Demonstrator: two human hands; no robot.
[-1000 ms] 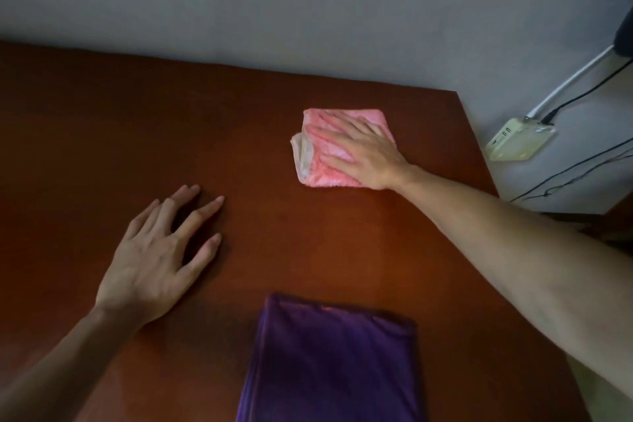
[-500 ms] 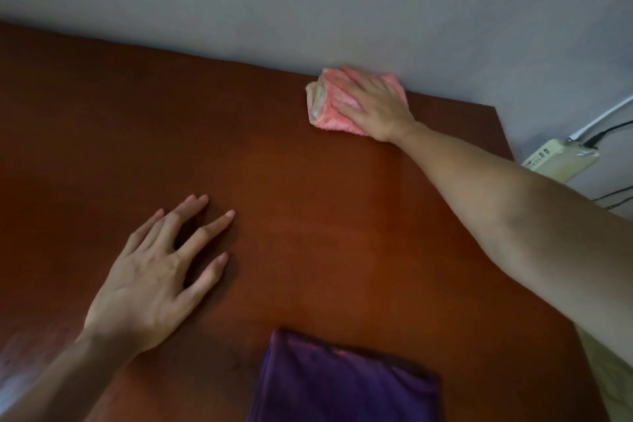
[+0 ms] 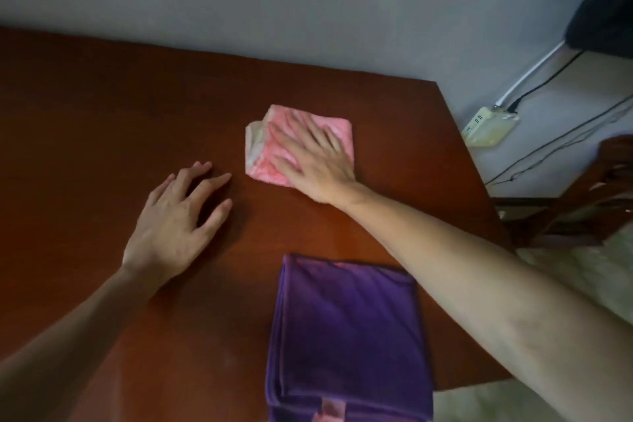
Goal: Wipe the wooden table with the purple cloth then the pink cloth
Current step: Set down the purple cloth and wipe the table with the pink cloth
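Wiping is seemingly in its second stage: right hand (image 3: 317, 161), fingers spread, is pressing the pink cloth (image 3: 274, 147) mid-worktop (image 3: 102, 113); folded purple cloth (image 3: 346, 336) is lying near; left hand (image 3: 174, 219) is resting splayed.

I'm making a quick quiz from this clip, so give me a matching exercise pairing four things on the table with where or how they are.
Things:
1. pink cloth
2. purple cloth
3. left hand
4. right hand

States:
A. flat on bare wood, fingers spread
B. pressing down on a cloth
C. folded, untouched, at the near edge
D. under a palm, mid-table

Pairs: 1-D, 2-C, 3-A, 4-B
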